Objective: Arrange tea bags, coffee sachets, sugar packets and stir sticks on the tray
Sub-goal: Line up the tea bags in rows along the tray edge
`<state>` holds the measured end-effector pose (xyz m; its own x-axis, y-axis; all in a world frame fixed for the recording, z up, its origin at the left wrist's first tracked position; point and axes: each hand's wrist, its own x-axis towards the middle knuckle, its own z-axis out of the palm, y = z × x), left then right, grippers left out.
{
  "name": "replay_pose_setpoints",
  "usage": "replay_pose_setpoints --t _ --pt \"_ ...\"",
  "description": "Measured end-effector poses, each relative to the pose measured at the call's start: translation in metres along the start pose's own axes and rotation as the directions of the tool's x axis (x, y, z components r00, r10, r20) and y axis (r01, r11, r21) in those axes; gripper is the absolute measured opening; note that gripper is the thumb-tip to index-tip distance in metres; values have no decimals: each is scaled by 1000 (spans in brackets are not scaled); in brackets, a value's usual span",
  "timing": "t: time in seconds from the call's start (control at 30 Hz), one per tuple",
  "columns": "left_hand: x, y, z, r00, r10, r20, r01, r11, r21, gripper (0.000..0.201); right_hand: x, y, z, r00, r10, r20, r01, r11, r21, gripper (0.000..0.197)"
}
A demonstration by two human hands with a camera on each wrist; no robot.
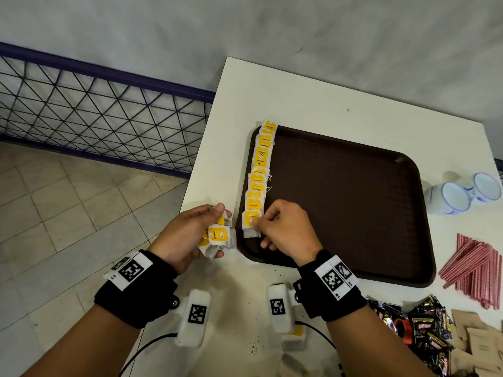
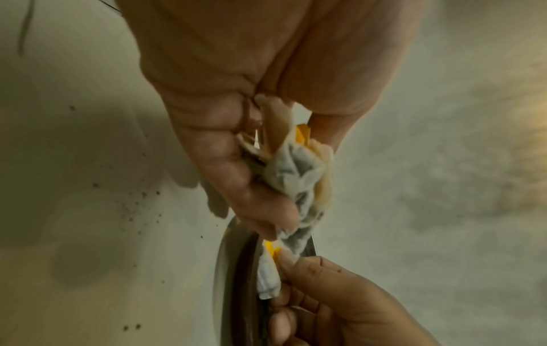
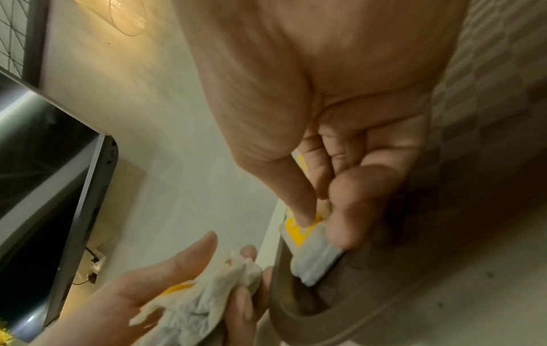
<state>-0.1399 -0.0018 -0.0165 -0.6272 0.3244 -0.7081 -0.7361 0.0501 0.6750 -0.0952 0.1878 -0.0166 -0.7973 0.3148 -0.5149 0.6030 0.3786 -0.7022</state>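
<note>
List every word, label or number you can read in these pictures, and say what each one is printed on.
"MOMENT": yellow tag of a tea bag in the row along the tray edge.
"TASTES": yellow tag lower in that row, only faintly legible.
Other tea bag tags: too small or blurred to read.
Black coffee sachets: print blurred, unreadable.
Wristband markers: square code patterns and small digits, too small to read.
Wrist views: no readable text.

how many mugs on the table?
2: white mugs with blue trim lie side by side on the white table, right of the brown tray: one, other.
</note>
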Motion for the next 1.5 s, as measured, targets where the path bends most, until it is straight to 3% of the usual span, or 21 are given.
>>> replay_pose_setpoints --t 0.37,0.6,0.8,0.87,0.97,1.03,1.1,1.2,1.33,1.5 --pt "2 -1 2 1000 4 6 -4 1000 5 36 0 8 0 998 -65 -25 63 995 -74 13" --pt "2 1 -1 1000 8 -4 -8 1000 -9 36 -2 7 -4 1000 3 30 -10 974 227 8" --pt "0 4 -2 1000 -23 -2 23 999 -47 43 3 3 1 999 38 10 -39 965 259 9" --pt "0 6 -2 999 -38 15 39 997 -67 47 -1 2 -2 999 -2 -49 10 985 175 11" --pt "-1 10 1 998 -43 44 47 994 -94 47 -10 -8 -10 964 -253 -80 258 964 65 14" --pt "-2 14 4 998 -32 55 38 995 -93 40 -18 -19 -11 899 -431 75 428 902 54 23" --pt "-2 16 7 997 -8 81 14 997 -77 33 -21 -27 -6 830 -506 235 526 850 -25 35" --pt "-4 19 10 992 7 125 1 998 -69 28 -19 -30 0 814 -520 260 564 814 -136 32" --pt "-1 18 6 988 -3 157 19 995 -97 19 -18 -25 0 827 -536 172 556 824 -106 18" --pt "0 16 6 993 -5 117 19 993 -114 18 -19 -19 -6 838 -533 119 543 835 -86 18"
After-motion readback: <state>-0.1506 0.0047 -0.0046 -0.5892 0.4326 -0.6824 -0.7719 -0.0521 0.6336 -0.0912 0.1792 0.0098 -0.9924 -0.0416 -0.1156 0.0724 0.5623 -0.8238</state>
